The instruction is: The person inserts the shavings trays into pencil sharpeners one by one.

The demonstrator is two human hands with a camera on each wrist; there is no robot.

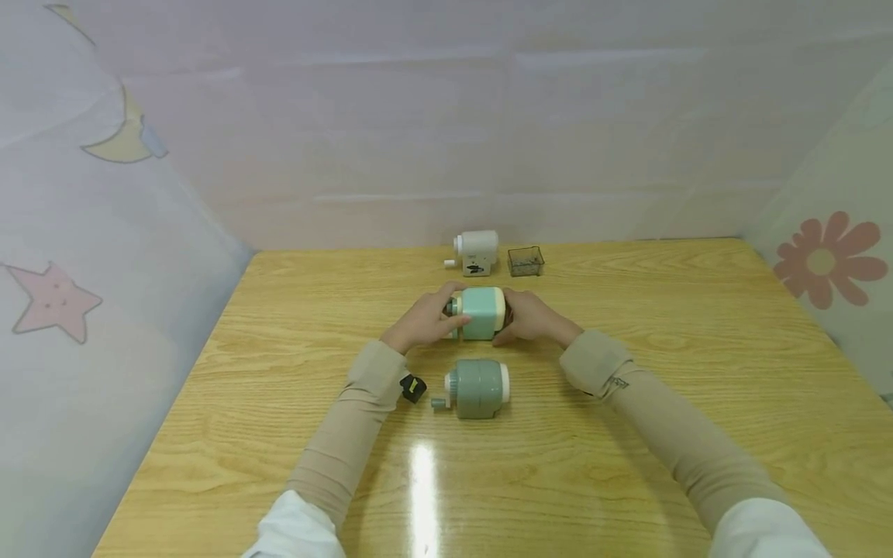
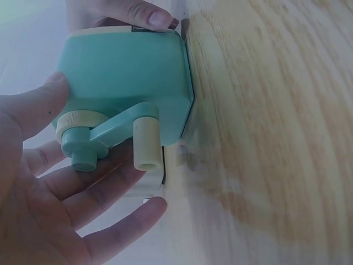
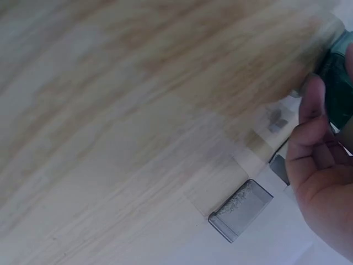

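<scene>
A turquoise crank pencil sharpener (image 1: 478, 314) with a cream end stands mid-table between my two hands. My left hand (image 1: 425, 319) holds it at the crank end. In the left wrist view, the thumb (image 2: 41, 105) presses its side while the other fingers spread behind the crank handle (image 2: 147, 143). At the cream end, my right hand (image 1: 533, 316) grips the sharpener, the thumb (image 2: 151, 15) lying along a dark strip low on that end. The right wrist view shows those fingers curled by a dark green, see-through part (image 3: 336, 88).
Behind it stands a white crank sharpener (image 1: 479, 249), with a smoky clear drawer (image 1: 525, 262) holding some shavings to its right. Nearer me is a grey-green crank sharpener (image 1: 479, 389). A small black object with a yellow mark (image 1: 413, 387) lies beside my left sleeve.
</scene>
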